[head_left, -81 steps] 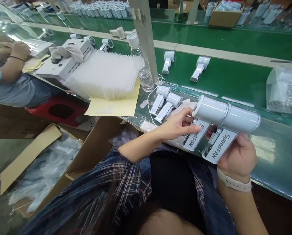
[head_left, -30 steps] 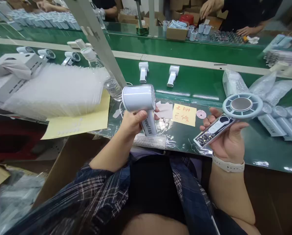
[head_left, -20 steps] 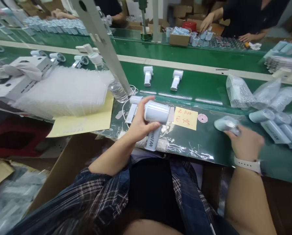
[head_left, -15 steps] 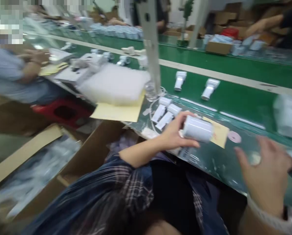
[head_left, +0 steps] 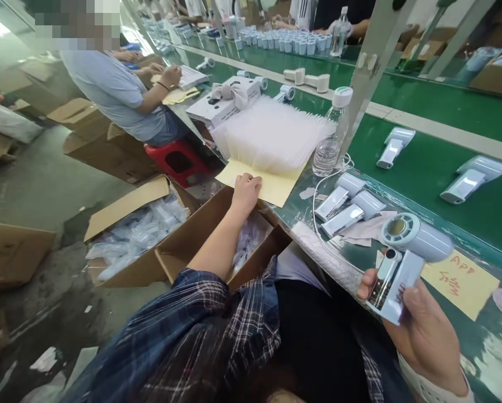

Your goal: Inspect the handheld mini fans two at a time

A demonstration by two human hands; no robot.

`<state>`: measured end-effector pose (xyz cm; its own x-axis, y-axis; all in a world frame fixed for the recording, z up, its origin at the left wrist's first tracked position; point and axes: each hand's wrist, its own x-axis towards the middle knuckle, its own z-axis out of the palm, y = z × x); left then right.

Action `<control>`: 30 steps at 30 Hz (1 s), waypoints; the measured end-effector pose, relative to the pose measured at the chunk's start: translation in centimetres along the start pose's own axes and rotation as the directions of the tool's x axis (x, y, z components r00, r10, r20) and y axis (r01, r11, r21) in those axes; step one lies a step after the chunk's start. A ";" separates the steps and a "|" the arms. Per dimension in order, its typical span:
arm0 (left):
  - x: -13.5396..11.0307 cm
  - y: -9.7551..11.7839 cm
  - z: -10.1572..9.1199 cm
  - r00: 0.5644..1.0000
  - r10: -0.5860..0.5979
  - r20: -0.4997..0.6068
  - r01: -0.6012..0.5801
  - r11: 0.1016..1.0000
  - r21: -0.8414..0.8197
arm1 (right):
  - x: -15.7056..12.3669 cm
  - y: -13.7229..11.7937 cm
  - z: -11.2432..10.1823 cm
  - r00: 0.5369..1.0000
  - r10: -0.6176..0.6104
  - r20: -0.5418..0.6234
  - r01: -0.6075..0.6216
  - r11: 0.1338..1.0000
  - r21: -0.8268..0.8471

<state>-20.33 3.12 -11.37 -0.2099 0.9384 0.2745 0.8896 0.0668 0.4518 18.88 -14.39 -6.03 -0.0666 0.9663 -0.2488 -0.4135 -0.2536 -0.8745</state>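
In my right hand [head_left: 427, 330] is a light blue handheld fan [head_left: 419, 238]. Its handle has one side uncovered, showing a battery-like cylinder and small metal parts; dark handwriting marks the handle. My left hand [head_left: 246, 196] lies over a yellow paper sheet [head_left: 276, 187] with its fingers curled closed; whatever is under the fingertips is hidden. Just beyond it, a stack of thin translucent white sleeves [head_left: 268, 134] rests on that sheet. Two similar fans [head_left: 352, 215] lie on the bench between my hands, beside a white cord.
A water bottle [head_left: 330, 140] stands near a metal post [head_left: 368, 73]. More fans [head_left: 473, 176] lie on the green belt [head_left: 427, 168]. Cardboard boxes [head_left: 129, 201] with clear plastic bags sit below left. A co-worker [head_left: 116, 89] sits on a red stool [head_left: 177, 162]. A handwritten yellow note [head_left: 465, 280] lies right.
The fan has passed from my left hand to my right. My left hand has moved left onto the yellow sheet. My right hand, open before, now grips the handle. The view has swung left.
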 end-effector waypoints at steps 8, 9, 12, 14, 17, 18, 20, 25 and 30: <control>0.2 -2.3 0.3 0.997 -0.076 -0.016 0.075 0.995 -0.072 | 0.6 -1.2 1.3 0.988 -0.012 0.153 -0.026 0.970 0.243; 0.3 -2.5 0.2 0.997 -0.073 -0.015 0.072 0.994 -0.086 | 0.5 -1.3 1.2 0.986 -0.023 0.162 -0.020 0.967 0.254; 1.0 -3.4 0.0 0.998 -0.060 -0.009 0.059 0.990 -0.125 | 0.1 -1.4 0.7 0.984 -0.058 0.170 0.009 0.961 0.276; 1.5 -4.0 -0.1 0.999 -0.044 -0.006 0.042 0.988 -0.150 | -0.2 -1.3 0.4 0.984 -0.076 0.158 0.030 0.960 0.278; 2.3 -4.8 -0.2 1.000 -0.019 0.001 0.019 0.981 -0.193 | -0.5 -1.2 0.1 0.987 -0.093 0.130 0.058 0.967 0.249; 2.5 -5.0 -0.2 1.000 -0.017 0.005 0.017 0.978 -0.208 | -0.5 -1.2 0.0 0.989 -0.093 0.116 0.064 0.971 0.230; 3.0 -5.2 -0.2 1.000 -0.018 0.017 0.022 0.972 -0.235 | -0.7 -1.2 -0.2 0.992 -0.087 0.089 0.070 0.982 0.177; 3.8 -3.1 -0.5 1.000 0.007 -0.003 -0.008 0.960 -0.280 | -0.9 -1.1 -0.6 0.996 -0.087 0.029 0.084 0.993 0.082; 0.8 4.8 -1.5 0.995 0.095 -0.019 -0.096 0.942 -0.322 | -1.1 -1.0 -0.5 0.995 -0.103 -0.015 0.104 0.987 0.126</control>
<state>-16.81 3.67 -7.66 -0.1325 0.9338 0.3323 0.7273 -0.1362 0.6727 19.79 -15.21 -5.13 -0.0105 0.9865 -0.1637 -0.5290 -0.1444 -0.8363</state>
